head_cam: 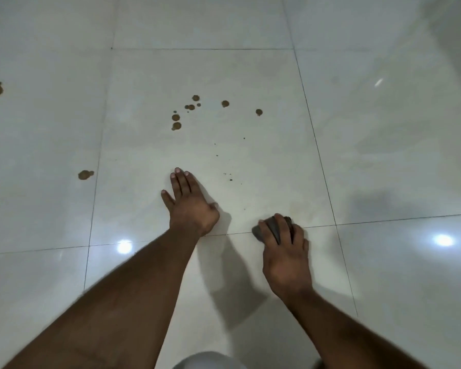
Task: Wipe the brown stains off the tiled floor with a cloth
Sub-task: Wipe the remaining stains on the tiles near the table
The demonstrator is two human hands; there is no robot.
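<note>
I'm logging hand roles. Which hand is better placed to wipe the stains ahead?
Right. The right hand already grips the cloth; the left hand lies flat on the floor, seemingly bracing. The stains lie ahead.

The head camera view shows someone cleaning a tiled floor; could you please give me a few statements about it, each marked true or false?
1. The right hand grips a dark cloth against the floor. True.
2. The left hand holds a second cloth. False: it rests flat on the tile, fingers straight, holding nothing.
3. A cluster of brown stains lies beyond the left hand. True.
4. The cloth sits on top of that cluster. False: the cloth is nearer the person, close to a grout line, apart from the stains.
5. More brown stains remain on the tile to the left. True.
</note>
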